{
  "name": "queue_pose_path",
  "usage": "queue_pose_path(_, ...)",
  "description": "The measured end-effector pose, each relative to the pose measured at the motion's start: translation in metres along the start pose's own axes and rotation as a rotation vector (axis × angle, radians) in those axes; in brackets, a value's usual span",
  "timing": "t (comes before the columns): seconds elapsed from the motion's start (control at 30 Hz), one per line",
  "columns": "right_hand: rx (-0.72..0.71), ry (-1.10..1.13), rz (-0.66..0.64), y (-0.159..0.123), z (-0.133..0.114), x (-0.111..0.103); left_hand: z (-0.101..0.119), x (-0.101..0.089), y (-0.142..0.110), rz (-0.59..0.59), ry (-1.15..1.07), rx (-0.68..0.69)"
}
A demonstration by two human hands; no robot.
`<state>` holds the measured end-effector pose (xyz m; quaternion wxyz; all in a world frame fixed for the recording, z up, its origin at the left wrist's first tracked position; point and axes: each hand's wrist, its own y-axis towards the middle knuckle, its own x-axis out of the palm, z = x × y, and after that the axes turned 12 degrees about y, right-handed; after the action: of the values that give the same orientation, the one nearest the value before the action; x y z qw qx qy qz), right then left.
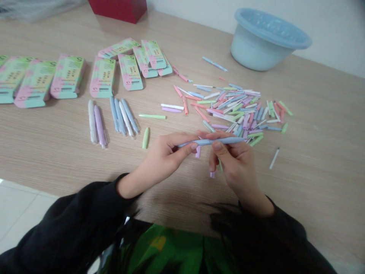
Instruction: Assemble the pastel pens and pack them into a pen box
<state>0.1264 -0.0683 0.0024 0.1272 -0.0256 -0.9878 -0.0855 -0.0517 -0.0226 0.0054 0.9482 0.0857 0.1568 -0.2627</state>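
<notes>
A blue pen (203, 142) lies level between my two hands above the table. My left hand (168, 156) pinches its left part between thumb and fingers. The right part is gripped by my right hand (235, 160), its thumb close to a joint near the pen's middle. Below the right fingers, a small purple piece (212, 174) and a bit of green show; I cannot tell whether they are held or lie on the table. Just beyond my hands spreads a heap of pastel pen parts (239, 110). A short green pen part (145, 138) rests left of my left hand.
Assembled-looking pens stand out in two groups, a purple one (99, 125) and a blue one (129, 116) among them. Several pastel boxes (102, 78) lie at the back left. A blue basin (256, 49) and a red box (119, 9) are at the back. One white refill (274, 158) lies to the right.
</notes>
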Motion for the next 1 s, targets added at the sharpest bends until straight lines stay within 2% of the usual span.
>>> queue_pose_path(0.07, 0.001, 0.0, 0.001, 0.0, 0.001, -0.002, -0.002, -0.001, 0.001, -0.031, -0.036, -0.031)
queue_pose_path(0.1, 0.004, 0.009, -0.01, 0.0, 0.002, -0.003, -0.004, -0.002, 0.001, -0.097, -0.07, -0.062)
queue_pose_path(0.23, 0.034, 0.137, -0.075, -0.001, 0.001, -0.005, -0.008, -0.009, 0.001, -0.489, -0.32, -0.186)
queue_pose_path(0.3, 0.055, 0.205, -0.098, -0.001, -0.001, -0.005, -0.008, -0.009, 0.0, -0.564, -0.437, -0.194)
queue_pose_path(0.43, 0.066, 0.257, -0.134, -0.003, -0.005, -0.005, -0.005, -0.007, 0.0, -0.532, -0.468, -0.189)
queue_pose_path(0.57, 0.045, 0.176, -0.091, -0.003, -0.003, -0.006, -0.004, 0.0, 0.0, -0.445, -0.235, -0.13)
queue_pose_path(0.63, 0.026, 0.129, -0.046, -0.003, 0.0, -0.004, -0.007, 0.006, -0.002, -0.33, -0.085, -0.056)
queue_pose_path(0.77, -0.012, 0.076, 0.093, -0.005, 0.006, 0.0, -0.014, 0.018, -0.006, -0.008, 0.292, 0.162)
queue_pose_path(0.83, -0.005, 0.076, 0.135, -0.004, 0.008, 0.001, -0.014, 0.02, -0.007, 0.05, 0.371, 0.178)
queue_pose_path(0.9, 0.008, 0.096, 0.123, -0.003, 0.008, 0.0, -0.011, 0.019, -0.005, 0.002, 0.277, 0.094)
queue_pose_path(1.0, 0.026, 0.118, 0.055, -0.003, 0.006, -0.001, -0.007, 0.014, -0.001, -0.264, -0.079, -0.105)
